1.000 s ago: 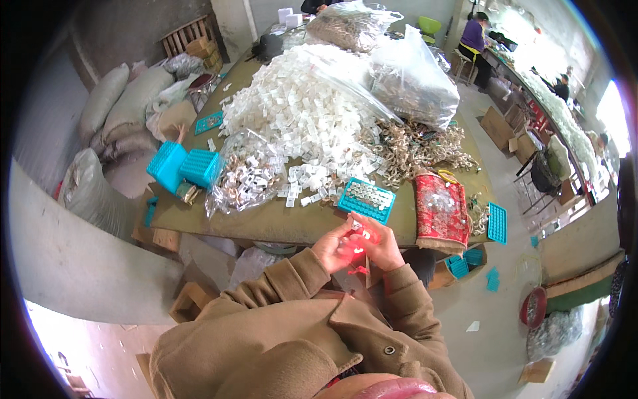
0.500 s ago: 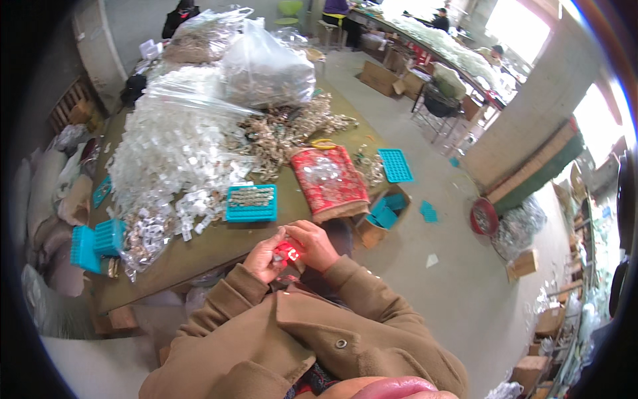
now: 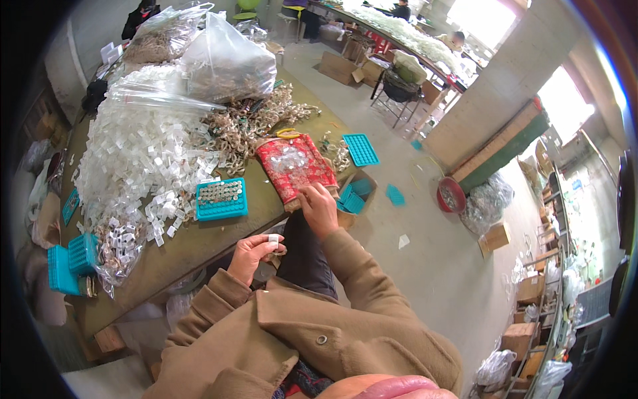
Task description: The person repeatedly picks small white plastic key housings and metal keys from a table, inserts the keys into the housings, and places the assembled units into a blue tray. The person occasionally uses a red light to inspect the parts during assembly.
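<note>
Over my lap, my left hand [image 3: 249, 258] pinches a small white square plastic piece [image 3: 273, 239] between thumb and fingers. Something thin and brownish shows under those fingers, too small to name. My right hand [image 3: 320, 210] is at the near edge of a red patterned cloth pad [image 3: 280, 178], its fingers bent down and pressed together; what they hold, if anything, is hidden. Small shiny clear bits [image 3: 290, 158] lie on the pad. Left of it on the table stands a turquoise tray [image 3: 221, 211] with rows of small round silvery parts in it.
A large heap of clear plastic pieces [image 3: 136, 149] covers the table's left side, with a filled plastic bag [image 3: 229, 63] behind. Yellow-handled pliers [image 3: 288, 133] lie beyond the pad. An open carton [image 3: 363, 206] holding turquoise trays stands by the table's right edge. Other people sit at a far table.
My hands were together with a red glow between them; now they are apart and the glow is gone. My right hand has moved forward to the red pad. The view has shifted right.
</note>
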`<act>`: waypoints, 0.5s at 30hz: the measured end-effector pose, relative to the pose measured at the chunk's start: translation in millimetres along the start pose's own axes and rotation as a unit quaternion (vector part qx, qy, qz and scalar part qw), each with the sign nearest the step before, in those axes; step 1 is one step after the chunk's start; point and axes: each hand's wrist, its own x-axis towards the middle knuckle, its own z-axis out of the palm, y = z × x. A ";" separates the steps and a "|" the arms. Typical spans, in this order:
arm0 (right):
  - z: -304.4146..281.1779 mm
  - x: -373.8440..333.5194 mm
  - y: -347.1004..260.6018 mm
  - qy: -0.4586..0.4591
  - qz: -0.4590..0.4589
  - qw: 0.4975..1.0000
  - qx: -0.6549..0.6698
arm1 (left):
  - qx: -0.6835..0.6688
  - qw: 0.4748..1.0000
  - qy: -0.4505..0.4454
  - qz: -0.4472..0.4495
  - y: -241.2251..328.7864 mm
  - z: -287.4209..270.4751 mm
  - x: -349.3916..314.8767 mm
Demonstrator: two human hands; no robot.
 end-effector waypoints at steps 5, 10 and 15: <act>20.1 3.4 6.0 -0.022 0.046 0.994 -0.093 | 0.005 1.000 -0.014 0.023 -7.0 -7.7 -7.5; 20.3 18.9 6.9 -0.086 0.056 0.983 -0.150 | -0.101 0.994 -0.038 0.015 -22.2 -15.6 -5.2; 24.5 36.2 2.3 -0.135 0.102 0.967 -0.192 | -0.138 0.990 -0.024 -0.015 -20.5 -27.5 -1.1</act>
